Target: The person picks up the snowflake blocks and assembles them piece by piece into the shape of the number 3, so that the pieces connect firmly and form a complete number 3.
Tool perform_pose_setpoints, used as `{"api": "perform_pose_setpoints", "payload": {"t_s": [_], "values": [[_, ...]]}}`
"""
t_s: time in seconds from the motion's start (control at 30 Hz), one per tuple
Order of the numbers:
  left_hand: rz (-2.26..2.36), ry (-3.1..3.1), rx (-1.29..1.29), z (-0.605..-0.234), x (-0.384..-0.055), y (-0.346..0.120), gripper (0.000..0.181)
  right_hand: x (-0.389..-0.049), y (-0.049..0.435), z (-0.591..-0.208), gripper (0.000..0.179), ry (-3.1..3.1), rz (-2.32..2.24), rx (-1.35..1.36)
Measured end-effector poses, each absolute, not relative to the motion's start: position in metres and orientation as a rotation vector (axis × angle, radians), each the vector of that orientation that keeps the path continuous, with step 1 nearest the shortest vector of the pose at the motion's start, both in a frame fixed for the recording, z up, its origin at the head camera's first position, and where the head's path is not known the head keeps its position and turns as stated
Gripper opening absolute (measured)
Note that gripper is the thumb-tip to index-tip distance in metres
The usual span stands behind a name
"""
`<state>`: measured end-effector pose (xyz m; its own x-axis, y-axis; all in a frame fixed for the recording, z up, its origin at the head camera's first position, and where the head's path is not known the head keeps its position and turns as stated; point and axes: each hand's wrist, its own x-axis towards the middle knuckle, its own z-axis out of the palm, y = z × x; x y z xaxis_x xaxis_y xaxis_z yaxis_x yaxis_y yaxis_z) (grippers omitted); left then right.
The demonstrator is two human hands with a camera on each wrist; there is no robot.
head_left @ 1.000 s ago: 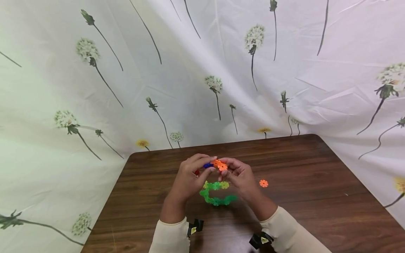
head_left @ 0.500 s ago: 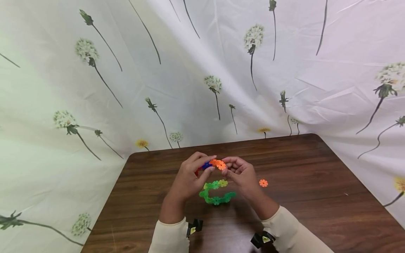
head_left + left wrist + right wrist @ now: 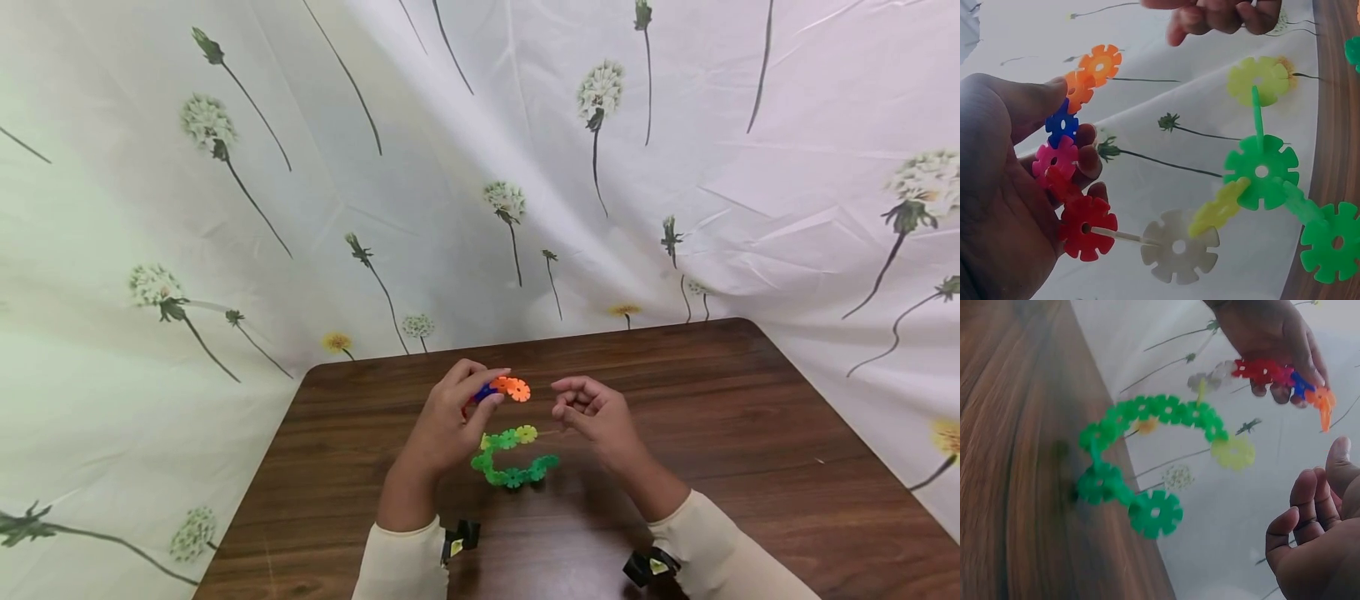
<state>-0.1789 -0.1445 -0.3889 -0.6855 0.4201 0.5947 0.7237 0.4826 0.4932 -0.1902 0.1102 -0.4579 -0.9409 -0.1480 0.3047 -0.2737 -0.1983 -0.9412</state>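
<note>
My left hand (image 3: pixel 441 421) pinches a chain of notched plastic flower discs between thumb and fingers. In the left wrist view the chain runs from orange discs (image 3: pixel 1100 65) through a blue disc (image 3: pixel 1062 124), a pink disc (image 3: pixel 1055 160) and red discs (image 3: pixel 1089 227) to whitish discs (image 3: pixel 1179 246). Yellow and green discs (image 3: pixel 1155 514) continue it in a curve, best seen in the right wrist view. To the right, apart from the orange end, my right hand (image 3: pixel 600 417) holds nothing, its fingers loosely bent and its thumb apart from them in the right wrist view.
Under both hands lies a dark brown wooden table (image 3: pixel 750 467) with rounded far corners. Behind it hangs a white sheet (image 3: pixel 450 275) printed with dandelions. Black straps with small devices (image 3: pixel 459 540) sit on both wrists.
My right hand has let go of the orange end and moved right, away from the chain. It now covers the spot where a loose orange disc lay. The left hand keeps its hold.
</note>
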Motion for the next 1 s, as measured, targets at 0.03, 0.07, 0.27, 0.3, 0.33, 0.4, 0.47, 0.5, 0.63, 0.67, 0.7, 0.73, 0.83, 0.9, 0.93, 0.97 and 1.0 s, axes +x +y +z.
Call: {"api": "perform_pose_setpoints", "payload": {"t_s": [0.03, 0.07, 0.27, 0.3, 0.33, 0.4, 0.47, 0.5, 0.63, 0.67, 0.7, 0.73, 0.83, 0.9, 0.93, 0.97, 1.0], "values": [[-1.048, -2.34, -0.955, -0.389, -0.179, -0.144, 0.035, -0.191, 0.113, -0.46, 0.024, -1.941, 2.301, 0.507], [-1.044, -2.34, -0.956, -0.389, -0.179, -0.144, 0.035, -0.192, 0.116, -0.462, 0.024, -1.948, 2.289, 0.505], [-1.036, -2.346, -0.958, -0.389, -0.179, -0.144, 0.036, -0.195, 0.134, -0.473, 0.022, -1.973, 2.228, 0.496], [-1.036, -2.348, -0.957, -0.389, -0.179, -0.144, 0.037, -0.196, 0.137, -0.474, 0.022, -1.972, 2.219, 0.495], [-1.037, -2.348, -0.959, -0.39, -0.179, -0.143, 0.037, -0.197, 0.139, -0.476, 0.022, -1.974, 2.21, 0.496], [-1.035, -2.352, -0.959, -0.39, -0.179, -0.143, 0.038, -0.198, 0.144, -0.479, 0.023, -1.977, 2.189, 0.493], [-1.034, -2.355, -0.959, -0.39, -0.179, -0.142, 0.038, -0.2, 0.149, -0.482, 0.023, -1.989, 2.17, 0.484], [-1.033, -2.358, -0.957, -0.39, -0.179, -0.142, 0.039, -0.201, 0.152, -0.483, 0.025, -2.0, 2.158, 0.477], [-1.028, -2.38, -0.937, -0.389, -0.178, -0.142, 0.04, -0.205, 0.163, -0.488, 0.035, -2.067, 2.106, 0.426], [-1.023, -2.383, -0.935, -0.389, -0.178, -0.142, 0.04, -0.206, 0.166, -0.489, 0.037, -2.085, 2.091, 0.405], [-1.021, -2.391, -0.93, -0.389, -0.177, -0.142, 0.04, -0.207, 0.169, -0.49, 0.038, -2.103, 2.077, 0.388], [-1.019, -2.395, -0.926, -0.389, -0.177, -0.141, 0.041, -0.207, 0.171, -0.491, 0.039, -2.12, 2.061, 0.373], [-1.007, -2.404, -0.917, -0.389, -0.177, -0.141, 0.042, -0.209, 0.179, -0.494, 0.037, -2.169, 2.005, 0.348], [-1.005, -2.407, -0.911, -0.389, -0.177, -0.14, 0.043, -0.21, 0.184, -0.497, 0.035, -2.195, 1.96, 0.35], [-1.003, -2.407, -0.908, -0.389, -0.178, -0.14, 0.042, -0.211, 0.185, -0.499, 0.035, -2.202, 1.942, 0.351], [-1.004, -2.407, -0.906, -0.389, -0.178, -0.14, 0.042, -0.212, 0.187, -0.501, 0.034, -2.211, 1.918, 0.35], [-1.007, -2.407, -0.904, -0.388, -0.178, -0.139, 0.041, -0.213, 0.189, -0.502, 0.034, -2.218, 1.898, 0.351]]}}
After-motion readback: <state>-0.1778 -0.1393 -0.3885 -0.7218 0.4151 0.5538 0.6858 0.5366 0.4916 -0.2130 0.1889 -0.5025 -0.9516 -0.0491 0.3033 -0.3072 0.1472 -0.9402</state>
